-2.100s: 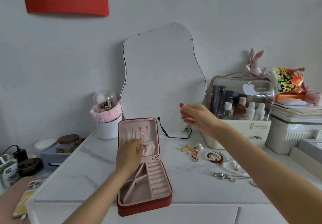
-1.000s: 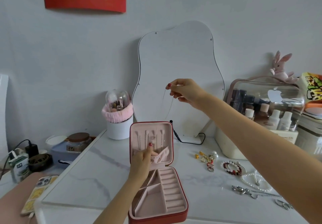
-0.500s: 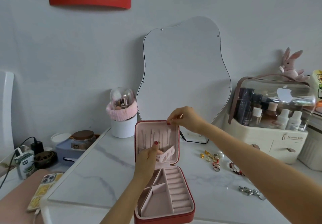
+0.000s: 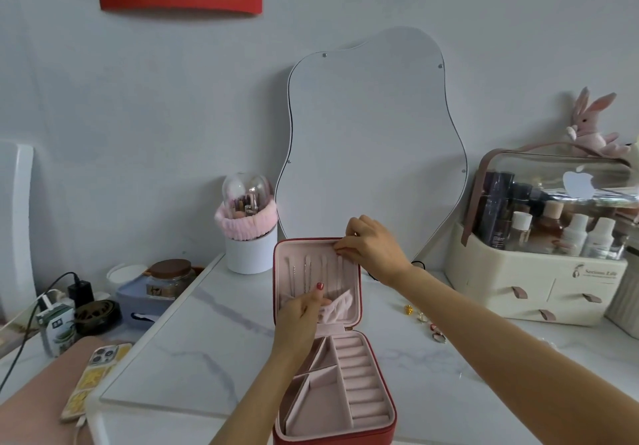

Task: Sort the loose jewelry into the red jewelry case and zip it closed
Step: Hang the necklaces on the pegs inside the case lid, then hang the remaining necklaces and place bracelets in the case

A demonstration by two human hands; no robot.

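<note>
Red leatherette covers the jewelry case (image 4: 333,439), which lies open near the front edge of the desk (image 4: 214,351), its pink-lined lid (image 4: 318,280) standing upright toward the back. The tray holds a bank of ring rolls on the right and angled compartments on the left. Thin necklaces (image 4: 306,277) hang from hooks inside the lid, above a gathered pink pocket (image 4: 340,306).

The left hand (image 4: 301,316) reaches up from the front edge and holds the pocket's upper edge, thumb raised against the lining and the other fingers curled over the fabric. The right hand (image 4: 371,249) comes across from the right side to the lid's top right corner, its fingers bunched together in a pinch at the rightmost hook; whatever fine thing they hold is too small to make out.

To the right of the case, small loose jewelry pieces (image 4: 423,318), gold and red, lie on the marble desk, partly hidden by the right forearm.

At the back edge a wavy-edged mirror (image 4: 373,140) leans against the wall. Left of it stands a white pot (image 4: 250,252) wrapped with a pink headband. In the back right corner sits a cream cosmetics organiser (image 4: 532,285) with a clear cover, bottles inside and a pink plush rabbit (image 4: 593,126) on top. Off the left edge lie a phone (image 4: 95,379), a brown-lidded jar (image 4: 169,277) and a charger (image 4: 81,292).
</note>
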